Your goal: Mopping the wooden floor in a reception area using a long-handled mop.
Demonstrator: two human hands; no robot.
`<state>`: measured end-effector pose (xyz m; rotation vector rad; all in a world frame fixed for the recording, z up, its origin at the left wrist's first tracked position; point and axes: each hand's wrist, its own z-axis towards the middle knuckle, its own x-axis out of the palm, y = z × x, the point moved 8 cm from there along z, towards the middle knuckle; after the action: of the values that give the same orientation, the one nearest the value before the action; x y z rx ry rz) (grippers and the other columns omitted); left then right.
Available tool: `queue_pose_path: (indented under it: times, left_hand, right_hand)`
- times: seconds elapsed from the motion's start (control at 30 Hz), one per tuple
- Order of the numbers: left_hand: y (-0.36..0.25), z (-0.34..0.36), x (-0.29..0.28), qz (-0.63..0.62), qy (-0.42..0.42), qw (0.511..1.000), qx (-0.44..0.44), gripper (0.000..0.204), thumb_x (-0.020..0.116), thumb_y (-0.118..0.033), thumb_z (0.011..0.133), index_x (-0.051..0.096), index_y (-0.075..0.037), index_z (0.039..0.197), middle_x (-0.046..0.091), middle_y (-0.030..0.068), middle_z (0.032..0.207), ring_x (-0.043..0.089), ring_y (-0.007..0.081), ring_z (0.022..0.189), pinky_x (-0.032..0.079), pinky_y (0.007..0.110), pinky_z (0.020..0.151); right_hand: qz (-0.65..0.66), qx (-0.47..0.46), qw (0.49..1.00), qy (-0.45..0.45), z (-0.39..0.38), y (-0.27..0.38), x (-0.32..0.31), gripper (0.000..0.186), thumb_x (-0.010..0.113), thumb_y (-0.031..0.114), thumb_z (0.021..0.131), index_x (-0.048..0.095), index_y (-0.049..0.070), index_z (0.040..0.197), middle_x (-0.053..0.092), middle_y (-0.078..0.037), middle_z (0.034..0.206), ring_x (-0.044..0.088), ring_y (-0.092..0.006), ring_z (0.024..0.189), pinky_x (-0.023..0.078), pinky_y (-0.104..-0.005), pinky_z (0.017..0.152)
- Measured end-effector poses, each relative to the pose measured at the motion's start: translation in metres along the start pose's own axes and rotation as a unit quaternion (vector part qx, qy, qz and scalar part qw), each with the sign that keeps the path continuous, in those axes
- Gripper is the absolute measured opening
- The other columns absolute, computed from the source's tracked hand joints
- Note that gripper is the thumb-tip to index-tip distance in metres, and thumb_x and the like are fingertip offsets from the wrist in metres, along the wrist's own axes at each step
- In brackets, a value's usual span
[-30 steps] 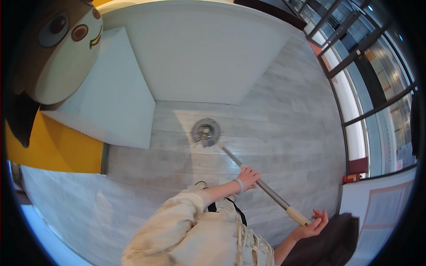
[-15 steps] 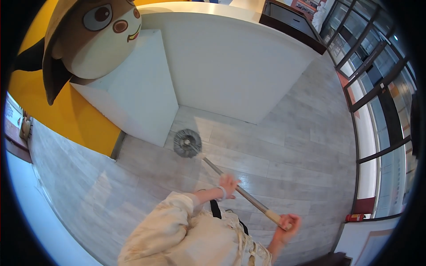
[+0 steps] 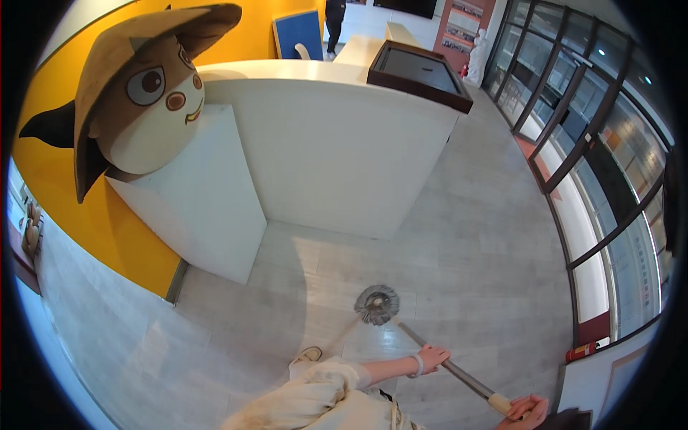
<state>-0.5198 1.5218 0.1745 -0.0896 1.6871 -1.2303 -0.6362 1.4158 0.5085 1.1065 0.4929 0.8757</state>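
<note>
A mop with a round grey string head [image 3: 377, 304] rests on the grey floor in front of the white counter. Its metal pole [image 3: 466, 378] slants from the head toward the lower right and ends in a beige grip [image 3: 499, 403]. My left hand [image 3: 432, 358], with a pale band at the wrist, is closed around the middle of the pole. Lower and farther right, my right hand [image 3: 528, 411] holds the pole at the grip end. One of my shoes [image 3: 309, 354] shows left of my cream sleeve.
The white counter [image 3: 337, 158] carries a dark-framed screen [image 3: 419, 75]. At left, a large cartoon head in a hat [image 3: 154, 100] sits on a white pedestal [image 3: 197, 204]. Glass doors [image 3: 573, 107] line the right, with a red fire extinguisher [image 3: 582, 351] low there. A person [image 3: 334, 25] stands far back.
The mop head has swept right and back toward me, away from the pedestal's corner. Both hands have moved right with the pole, and my view has tilted up, showing more of the room.
</note>
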Motion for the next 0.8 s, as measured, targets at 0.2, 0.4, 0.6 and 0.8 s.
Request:
queue_pose_path:
  times: [0.2,0.4,0.6,0.8]
  left_hand:
    - [0.043,-0.057,-0.004,0.072,-0.043,0.989,-0.12,0.061,0.071,-0.018,0.066,0.04,-0.014,0.118,0.048,0.0068,0.118,0.045,0.0249,0.112,0.034,0.045,0.086]
    - [0.166,-0.183,0.015,0.09,-0.033,0.929,-0.357,0.063,0.073,-0.022,0.064,0.043,-0.015,0.119,0.046,0.0101,0.119,0.039,0.0303,0.118,0.03,0.054,0.095]
    - [0.177,-0.268,0.005,0.062,-0.028,0.824,-0.563,0.09,0.076,-0.033,0.061,0.026,-0.017,0.134,0.023,0.0143,0.141,0.012,0.0335,0.134,0.016,0.057,0.103]
    - [0.107,-0.154,0.032,0.116,-0.045,0.924,-0.362,0.088,0.079,-0.037,0.058,0.032,-0.021,0.132,0.041,0.0183,0.123,0.037,0.0336,0.119,0.034,0.053,0.09]
  right_hand:
    - [0.142,0.101,0.979,0.106,0.035,-0.097,0.0,0.024,0.043,0.023,0.089,0.051,0.007,0.073,0.032,0.003,0.044,0.031,-0.0071,0.036,0.033,-0.0234,0.042]
    - [0.236,0.365,0.87,0.235,-0.052,-0.236,0.072,0.022,0.049,0.02,0.085,0.054,0.004,0.071,0.037,0.0,0.045,0.038,-0.0121,0.041,0.04,-0.0314,0.052]
    - [0.189,0.4,0.833,0.332,-0.133,-0.241,0.082,0.021,0.052,0.018,0.083,0.055,0.002,0.07,0.041,-0.002,0.047,0.043,-0.0133,0.045,0.043,-0.0312,0.06]
    - [0.136,0.232,0.909,0.318,-0.017,-0.186,0.012,0.026,0.046,0.026,0.086,0.054,0.004,0.076,0.044,-0.002,0.054,0.044,-0.013,0.053,0.041,-0.0306,0.059]
